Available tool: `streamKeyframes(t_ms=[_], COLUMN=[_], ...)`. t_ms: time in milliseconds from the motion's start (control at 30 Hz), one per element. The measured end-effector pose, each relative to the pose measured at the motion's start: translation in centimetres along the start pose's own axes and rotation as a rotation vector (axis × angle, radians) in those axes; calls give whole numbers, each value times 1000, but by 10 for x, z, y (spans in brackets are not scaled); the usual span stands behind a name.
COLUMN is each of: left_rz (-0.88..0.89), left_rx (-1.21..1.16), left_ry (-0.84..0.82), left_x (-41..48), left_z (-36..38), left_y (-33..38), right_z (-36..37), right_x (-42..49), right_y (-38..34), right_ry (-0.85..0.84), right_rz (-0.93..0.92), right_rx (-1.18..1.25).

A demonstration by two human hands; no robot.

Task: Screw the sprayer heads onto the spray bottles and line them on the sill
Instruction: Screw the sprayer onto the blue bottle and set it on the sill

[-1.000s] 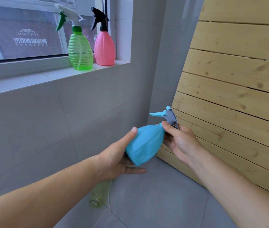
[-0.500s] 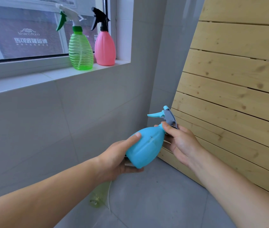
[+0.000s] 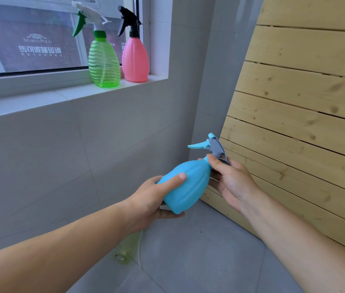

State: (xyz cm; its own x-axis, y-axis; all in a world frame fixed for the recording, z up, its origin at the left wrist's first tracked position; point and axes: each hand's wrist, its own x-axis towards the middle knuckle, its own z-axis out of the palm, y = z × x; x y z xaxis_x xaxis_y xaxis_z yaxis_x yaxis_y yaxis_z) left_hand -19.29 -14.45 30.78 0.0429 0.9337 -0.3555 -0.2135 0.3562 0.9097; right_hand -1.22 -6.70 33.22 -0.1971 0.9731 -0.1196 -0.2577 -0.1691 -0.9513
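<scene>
I hold a blue spray bottle tilted in the air, its base toward me. My left hand grips its lower body. My right hand pinches the neck just under the grey and blue sprayer head. On the white sill stand a green ribbed bottle with a white and green head and, right of it, a pink bottle with a black head. A pale yellow bottle lies on the floor, half hidden under my left arm.
A slatted wooden panel leans against the wall on the right, close behind my right hand. Grey tiled wall runs below the sill, grey floor tiles beneath. The window glass backs the sill.
The blue bottle has turned and tipped a little in my hands, its head rising slightly. My left thumb slid across the body. The sill bottles have not moved.
</scene>
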Motion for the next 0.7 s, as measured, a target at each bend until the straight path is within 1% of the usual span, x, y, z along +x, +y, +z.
streamKeyframes(t_ms=[100, 200, 267, 400, 467, 567, 700], left_rz=[146, 256, 235, 24, -28, 5, 100], left_rx=[125, 236, 249, 80, 40, 82, 122], left_ry=[156, 237, 208, -56, -142, -141, -58], left_x=[0, -1, -2, -4, -4, -2, -3], left_z=[2, 3, 2, -5, -8, -7, -2], left_y=[1, 2, 2, 4, 4, 6, 8], right_z=[3, 6, 6, 4, 4, 3, 5], right_x=[0, 2, 3, 1, 0, -1, 0], right_y=[0, 0, 0, -4, -5, -5, -7], right_ry=[36, 56, 56, -16, -56, -62, -37], right_rz=[-16, -17, -6, 21, 27, 22, -1], right_rx=[11, 16, 23, 38, 58, 69, 67])
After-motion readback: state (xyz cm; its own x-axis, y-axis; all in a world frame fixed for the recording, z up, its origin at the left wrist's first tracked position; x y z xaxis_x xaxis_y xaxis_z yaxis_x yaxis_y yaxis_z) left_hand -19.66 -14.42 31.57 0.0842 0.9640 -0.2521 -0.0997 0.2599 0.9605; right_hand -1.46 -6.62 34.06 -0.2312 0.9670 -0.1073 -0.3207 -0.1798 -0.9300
